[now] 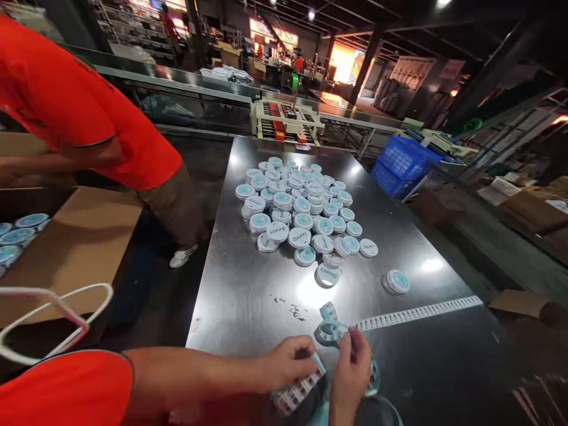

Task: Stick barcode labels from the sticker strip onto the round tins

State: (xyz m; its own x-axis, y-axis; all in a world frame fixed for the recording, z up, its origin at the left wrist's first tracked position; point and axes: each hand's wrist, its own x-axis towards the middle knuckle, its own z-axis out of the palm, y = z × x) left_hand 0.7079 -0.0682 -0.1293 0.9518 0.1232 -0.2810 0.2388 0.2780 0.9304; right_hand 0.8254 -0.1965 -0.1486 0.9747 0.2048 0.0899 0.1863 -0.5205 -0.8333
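My left hand (290,364) pinches a strip of small printed labels (297,393) that hangs down towards the lower edge of the view. My right hand (352,370) stands just to its right, fingers closed on a label at the coil of label tape (331,331). That tape runs off to the right across the steel table (231,319). Under my right hand lies a round teal-topped tin (373,376), partly hidden. A heap of round white-and-teal tins (293,207) covers the table's far half, with a few loose ones nearer me, such as one tin (397,282) at the right.
A co-worker in an orange shirt (102,106) leans over at the left beside an open cardboard box (84,254) holding teal-lidded tins. A white plastic strap (55,322) hangs at the left. A blue plastic crate (402,165) and a carton-sealing machine (286,121) stand beyond the table.
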